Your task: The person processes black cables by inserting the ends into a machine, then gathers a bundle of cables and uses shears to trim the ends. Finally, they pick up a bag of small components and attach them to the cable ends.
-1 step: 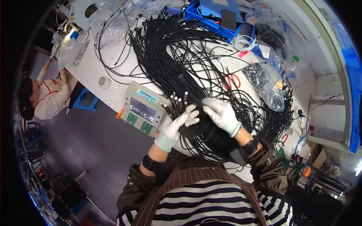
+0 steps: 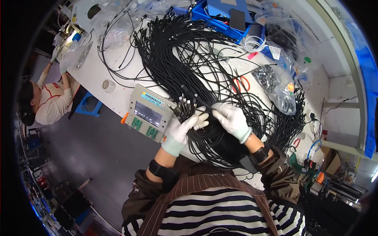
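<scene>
My left hand (image 2: 183, 128), in a white glove, is closed round a bunch of black cables. Their metal plug ends (image 2: 186, 104) stick up in a cluster above the thumb. Close by on the right, my gloved right hand (image 2: 233, 121) has its thumb and fingers pinched together on a black cable, though the pinched part is mostly hidden. A large bundle of black cables (image 2: 177, 67) runs from the far side of the table down to my hands. More cable loops (image 2: 208, 151) hang below my left hand, over the table's near edge.
Left of my hands lies a grey tester (image 2: 147, 114) with a screen and green boards. Beyond the cables are red-handled scissors (image 2: 241, 84), a bag of small parts (image 2: 271, 80) and a blue bin (image 2: 220, 28) with a phone (image 2: 237, 20). A co-worker (image 2: 51, 98) sits at the far left.
The plug ends in my left hand have shifted slightly; one that stood out above the others now sits lower among them. Both hands stay in nearly the same place.
</scene>
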The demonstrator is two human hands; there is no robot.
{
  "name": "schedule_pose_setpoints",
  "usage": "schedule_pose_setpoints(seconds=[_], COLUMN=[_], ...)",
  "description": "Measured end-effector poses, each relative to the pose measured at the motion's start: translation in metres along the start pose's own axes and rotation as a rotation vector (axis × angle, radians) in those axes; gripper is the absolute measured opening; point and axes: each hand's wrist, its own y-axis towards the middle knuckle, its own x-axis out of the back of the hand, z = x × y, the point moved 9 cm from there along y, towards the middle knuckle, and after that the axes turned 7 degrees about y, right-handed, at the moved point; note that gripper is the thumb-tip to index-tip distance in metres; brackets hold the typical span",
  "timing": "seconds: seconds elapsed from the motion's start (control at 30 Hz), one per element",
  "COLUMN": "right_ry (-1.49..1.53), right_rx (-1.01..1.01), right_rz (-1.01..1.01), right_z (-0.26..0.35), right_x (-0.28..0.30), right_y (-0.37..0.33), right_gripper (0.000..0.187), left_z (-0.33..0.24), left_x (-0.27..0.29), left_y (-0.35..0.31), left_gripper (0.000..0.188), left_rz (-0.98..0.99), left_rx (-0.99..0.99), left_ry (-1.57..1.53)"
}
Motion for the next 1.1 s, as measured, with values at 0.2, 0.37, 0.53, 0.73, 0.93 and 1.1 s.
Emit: schedule_pose_setpoints(seconds=[0.2, 0.37, 0.53, 0.73, 0.93, 1.1], right_ry=[0.43, 0.393, 0.265, 0.098, 0.469, 0.781], right_rx=[-0.524, -0.397, -0.047, 0.042, -0.655, -0.822], right_rz=[-0.164, 0.171, 0.637, 0.645, 0.698, 0.981], right_z=[-0.052, -0.013, 0.044, 0.047, 0.059, 0.062], right_x=[0.017, 0.002, -0.025, 0.014, -0.001, -0.021], right_y=[-0.011, -0.01, -0.066, -0.117, -0.116, -0.127], right_gripper=[0.011, 0.016, 0.027, 0.027, 0.022, 0.023], left_z=[0.008, 0.003, -0.025, -0.036, -0.055, -0.064], left_x=[-0.002, -0.004, -0.011, -0.009, -0.047, -0.057], left_y=[0.004, -0.012, -0.011, 0.0, -0.021, -0.033], left_gripper=[0.051, 0.046, 0.035, 0.021, 0.022, 0.02], left_rz=[0.041, 0.069, -0.026, 0.045, 0.201, 0.256], left_rx=[0.049, -0.052, -0.165, -0.229, -0.368, -0.401], left_ry=[-0.025, -0.114, -0.249, -0.072, 0.188, 0.245])
